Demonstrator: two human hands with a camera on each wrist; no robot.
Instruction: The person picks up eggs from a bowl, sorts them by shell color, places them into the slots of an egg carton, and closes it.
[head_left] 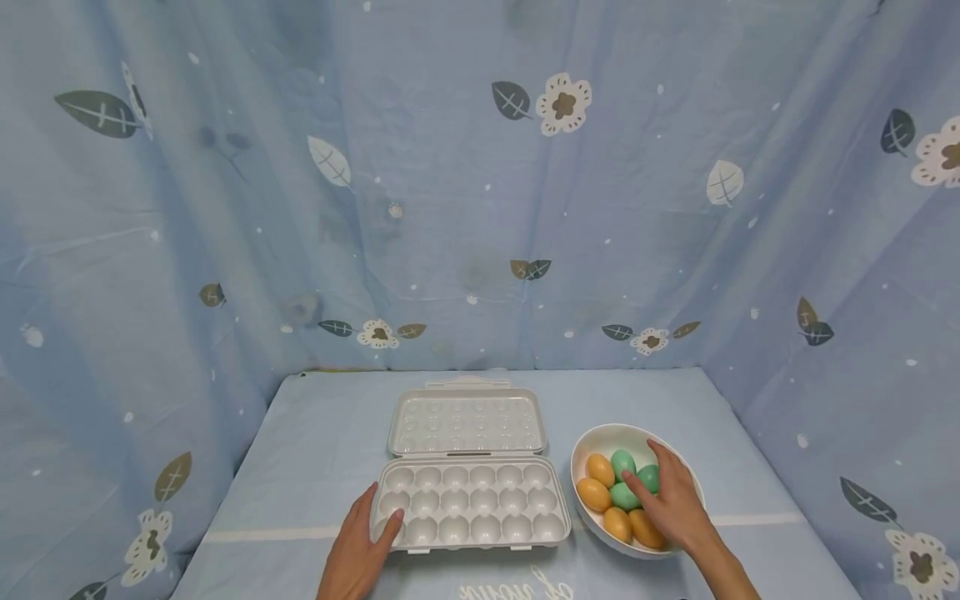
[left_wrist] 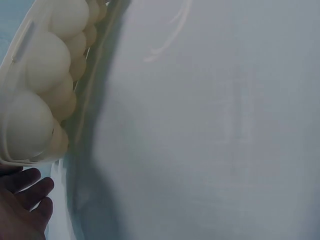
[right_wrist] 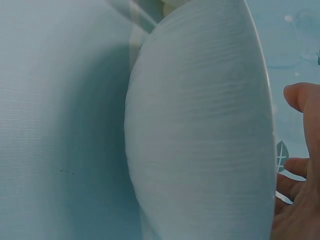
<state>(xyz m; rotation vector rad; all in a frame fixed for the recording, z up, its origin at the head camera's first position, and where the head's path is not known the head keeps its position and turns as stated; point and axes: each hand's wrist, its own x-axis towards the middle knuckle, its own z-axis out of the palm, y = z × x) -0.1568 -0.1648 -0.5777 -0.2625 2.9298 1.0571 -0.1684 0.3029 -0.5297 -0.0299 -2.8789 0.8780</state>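
An egg box of pale plastic lies with its lid folded back, its rows of round cups bare. My left hand holds its left end, thumb over the front corner cup and fingers along the outer side. In the left wrist view, the fingers are by the end of the box, under which the cups bulge. To the right is a white bowl of orange eggs and green eggs. My right hand reaches over the bowl's right side with thumb and fingers spread above the eggs.
A light blue cloth with a white stripe and lettering covers the table. Patterned curtains hang close behind it and on both sides. The bowl's outer wall fills much of the right wrist view.
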